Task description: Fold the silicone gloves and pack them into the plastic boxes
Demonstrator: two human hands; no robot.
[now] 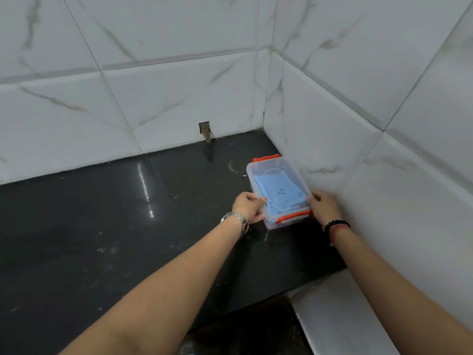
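A clear plastic box (273,167) with a lid and orange latches (293,217) sits on the dark countertop (128,213) close to the right-hand wall. A folded blue silicone glove (277,194) shows through the lid. My left hand (247,206) grips the box's near left side, fingers curled round the edge. My right hand (325,207) grips the near right corner in the same way. I cannot tell whether the box rests on the counter or is slightly lifted.
White marble-patterned tiled walls (166,98) meet in a corner behind the box. A small hole (204,130) is cut in the back wall near the counter. A pale ledge (337,311) lies at the lower right, past the counter's front edge.
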